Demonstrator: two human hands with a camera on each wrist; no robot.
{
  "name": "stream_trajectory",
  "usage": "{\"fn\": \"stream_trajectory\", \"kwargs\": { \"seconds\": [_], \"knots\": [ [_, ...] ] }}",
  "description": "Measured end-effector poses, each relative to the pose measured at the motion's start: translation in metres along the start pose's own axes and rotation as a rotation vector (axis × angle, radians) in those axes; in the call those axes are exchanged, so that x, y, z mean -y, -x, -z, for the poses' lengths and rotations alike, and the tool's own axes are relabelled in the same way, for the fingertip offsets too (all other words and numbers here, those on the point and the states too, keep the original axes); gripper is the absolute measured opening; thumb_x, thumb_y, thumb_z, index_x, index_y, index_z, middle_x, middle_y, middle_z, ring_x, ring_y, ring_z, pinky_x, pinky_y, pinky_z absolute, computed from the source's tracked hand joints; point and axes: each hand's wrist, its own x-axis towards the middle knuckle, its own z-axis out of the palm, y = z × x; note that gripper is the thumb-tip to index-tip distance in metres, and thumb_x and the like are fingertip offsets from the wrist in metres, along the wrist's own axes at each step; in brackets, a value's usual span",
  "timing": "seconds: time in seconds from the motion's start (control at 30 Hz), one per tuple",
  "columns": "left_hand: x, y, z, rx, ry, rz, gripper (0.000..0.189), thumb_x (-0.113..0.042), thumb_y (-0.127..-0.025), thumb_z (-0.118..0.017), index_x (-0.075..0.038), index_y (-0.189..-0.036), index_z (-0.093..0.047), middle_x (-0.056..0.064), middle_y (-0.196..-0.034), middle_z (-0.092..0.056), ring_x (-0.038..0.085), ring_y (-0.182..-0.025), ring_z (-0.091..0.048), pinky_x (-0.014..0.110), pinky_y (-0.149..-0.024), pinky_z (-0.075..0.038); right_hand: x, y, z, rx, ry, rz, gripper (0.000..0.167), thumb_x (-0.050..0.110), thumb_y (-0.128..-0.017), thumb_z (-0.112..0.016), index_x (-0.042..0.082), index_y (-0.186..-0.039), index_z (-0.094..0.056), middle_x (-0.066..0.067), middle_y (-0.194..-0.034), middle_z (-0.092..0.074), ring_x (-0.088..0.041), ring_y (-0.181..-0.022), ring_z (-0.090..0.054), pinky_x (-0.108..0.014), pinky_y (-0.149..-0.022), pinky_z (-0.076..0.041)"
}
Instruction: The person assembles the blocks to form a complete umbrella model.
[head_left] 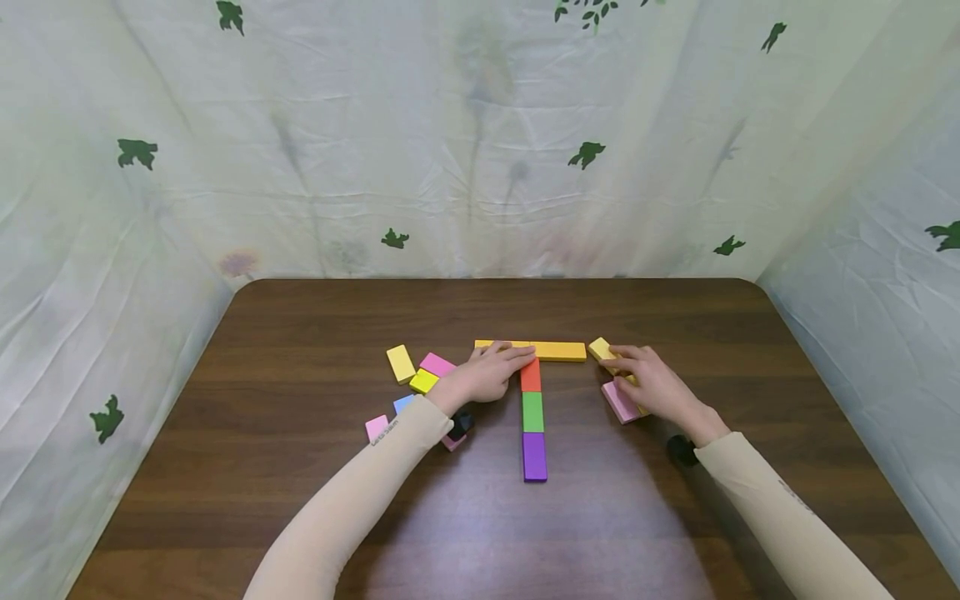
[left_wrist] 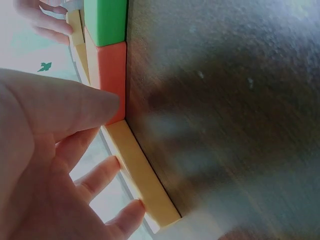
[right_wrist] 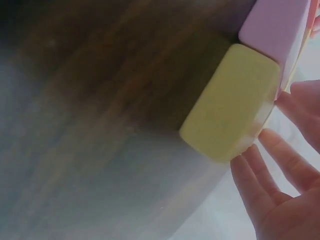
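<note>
My left hand lies over a T-shaped row of flat blocks. Its fingers touch the orange blocks forming the crossbar, and its thumb is against the red block. Below the red block, a green block and a purple block line up end to end. On the right, my right hand has its fingertips touching loose blocks. Among them are a yellow block and a pink block; the right wrist view shows fingertips along the edge of a yellow block. The hand partly hides this group.
Left of the left hand lie loose blocks: a pale yellow one, a bright yellow one, pink ones and a blue one. The left forearm partly covers them. A wooden table meets hanging cloth behind.
</note>
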Motion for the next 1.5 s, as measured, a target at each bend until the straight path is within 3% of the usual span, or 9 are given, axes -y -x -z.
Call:
{"fn": "stream_trajectory", "kwargs": {
  "seconds": [0.23,0.5,0.7,1.0,1.5],
  "knots": [
    [0.000,0.000,-0.001,0.004,0.017,0.006,0.056,-0.002,-0.097,-0.042,-0.018,-0.150,-0.035,-0.006,-0.156,-0.025,0.025,-0.139,-0.024,0.051,-0.102,-0.028,0.000,-0.005,0.002,0.002,-0.019,0.029,0.036,0.004,-0.088,-0.063,0.000,-0.124,-0.064,-0.028,-0.135,-0.047,-0.044,-0.115,-0.045,-0.053,-0.091,-0.039],
    [0.002,-0.001,-0.001,-0.006,0.039,-0.001,0.057,0.000,-0.095,-0.043,-0.017,-0.149,-0.036,-0.005,-0.155,-0.026,0.027,-0.138,-0.025,0.051,-0.103,-0.027,-0.002,-0.013,0.009,0.091,-0.071,-0.026,0.042,0.005,-0.090,-0.062,0.000,-0.131,-0.057,-0.030,-0.140,-0.038,-0.048,-0.125,-0.038,-0.060,-0.098,-0.033],
    [0.003,0.000,0.000,-0.001,0.058,0.001,0.055,-0.002,-0.097,-0.042,-0.018,-0.149,-0.036,-0.005,-0.155,-0.026,0.027,-0.139,-0.024,0.052,-0.104,-0.025,-0.008,-0.026,0.016,0.148,-0.103,-0.011,0.052,0.001,-0.087,-0.063,-0.001,-0.137,-0.050,-0.028,-0.143,-0.036,-0.036,-0.105,-0.055,-0.049,-0.085,-0.047],
    [0.004,-0.001,0.000,0.004,0.068,-0.002,0.055,-0.003,-0.097,-0.043,-0.018,-0.149,-0.036,-0.005,-0.155,-0.026,0.027,-0.139,-0.024,0.052,-0.103,-0.025,-0.016,-0.043,0.019,0.218,-0.111,0.002,0.061,-0.002,-0.084,-0.065,-0.002,-0.141,-0.044,-0.027,-0.144,-0.036,-0.025,-0.088,-0.051,-0.038,-0.075,-0.043],
    [0.004,-0.002,-0.001,0.008,0.080,-0.003,0.055,-0.003,-0.097,-0.043,-0.018,-0.150,-0.035,-0.005,-0.156,-0.025,0.027,-0.140,-0.022,0.053,-0.105,-0.023,-0.019,-0.050,0.015,0.170,-0.133,0.013,0.055,0.006,-0.087,-0.069,-0.005,-0.137,-0.048,-0.026,-0.131,-0.048,-0.029,-0.095,-0.059,-0.040,-0.077,-0.052]
  ]
}}
